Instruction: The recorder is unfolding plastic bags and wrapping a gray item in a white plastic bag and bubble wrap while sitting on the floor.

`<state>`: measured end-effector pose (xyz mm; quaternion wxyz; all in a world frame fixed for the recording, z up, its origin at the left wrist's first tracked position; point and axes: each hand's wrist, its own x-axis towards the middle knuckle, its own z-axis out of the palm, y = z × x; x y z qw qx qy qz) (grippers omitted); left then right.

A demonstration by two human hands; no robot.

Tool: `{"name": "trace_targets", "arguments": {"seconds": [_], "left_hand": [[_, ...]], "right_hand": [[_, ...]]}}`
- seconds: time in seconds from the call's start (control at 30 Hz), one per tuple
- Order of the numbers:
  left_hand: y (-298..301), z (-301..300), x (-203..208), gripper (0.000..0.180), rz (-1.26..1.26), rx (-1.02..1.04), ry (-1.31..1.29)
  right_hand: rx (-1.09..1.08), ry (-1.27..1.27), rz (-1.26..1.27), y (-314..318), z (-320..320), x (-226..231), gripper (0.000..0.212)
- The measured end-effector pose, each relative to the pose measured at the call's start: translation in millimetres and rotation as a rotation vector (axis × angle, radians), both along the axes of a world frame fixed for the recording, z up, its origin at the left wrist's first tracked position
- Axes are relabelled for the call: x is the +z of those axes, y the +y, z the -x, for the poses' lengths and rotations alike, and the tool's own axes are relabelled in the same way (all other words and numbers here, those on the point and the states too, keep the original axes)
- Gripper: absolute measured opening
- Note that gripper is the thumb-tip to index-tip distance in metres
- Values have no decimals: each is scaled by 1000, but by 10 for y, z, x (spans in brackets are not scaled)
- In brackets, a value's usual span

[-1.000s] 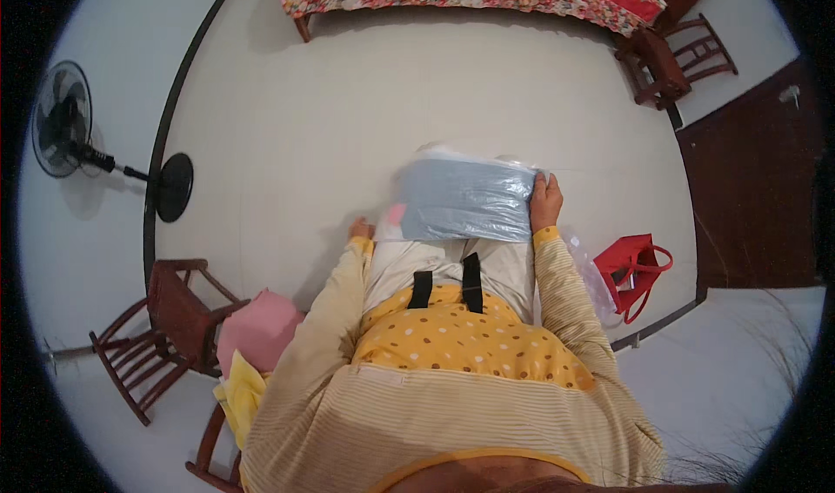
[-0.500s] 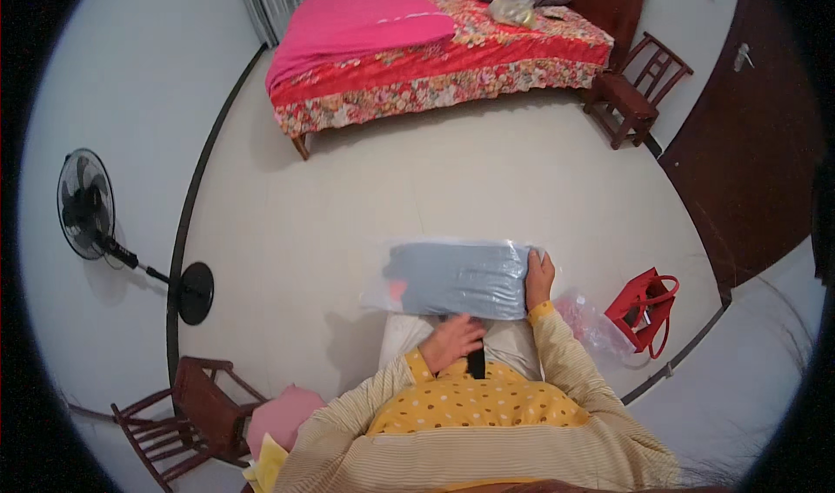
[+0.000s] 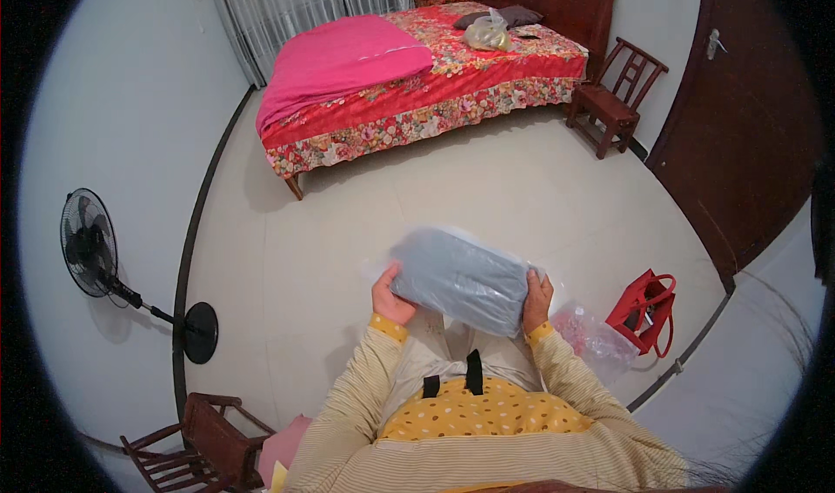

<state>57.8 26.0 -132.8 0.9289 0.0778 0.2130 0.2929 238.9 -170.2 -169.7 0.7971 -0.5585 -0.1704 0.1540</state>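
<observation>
A blue-grey folded garment in a clear plastic bag (image 3: 461,275) is held up in front of me, above my lap, tilted lower toward its right end. My left hand (image 3: 390,296) grips its left end, thumb on top. At the right end my right hand (image 3: 537,300) is closed round the bag's edge. The fingers beneath the package are hidden. My sleeves are striped, with yellow dotted cuffs matching my apron (image 3: 487,409).
A red handbag (image 3: 642,312) and crumpled clear plastic (image 3: 600,345) lie on the floor at right. At left stand a black fan (image 3: 90,241) and a wooden chair (image 3: 213,441). Ahead are a bed (image 3: 374,127) and another chair (image 3: 609,106); a door (image 3: 739,136) is far right.
My left hand has risen from near my waist and taken hold of the package's left end. The package has tilted, its right end dropping. The view has shifted slightly.
</observation>
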Motion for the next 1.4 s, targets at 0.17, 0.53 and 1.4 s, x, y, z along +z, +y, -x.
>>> {"name": "trace_targets", "arguments": {"seconds": [0.17,0.53,1.4], "left_hand": [[365,-27,458,26,-299,51,-213],[-319,-34,860,23,-1511,262,234],[-849,813,-155,26,-1584,-299,324]], "right_hand": [[-5,10,27,207,-80,121,20],[276,-550,245,190,-460,333,70],[808,-959,335,-385,316,128,33]]}}
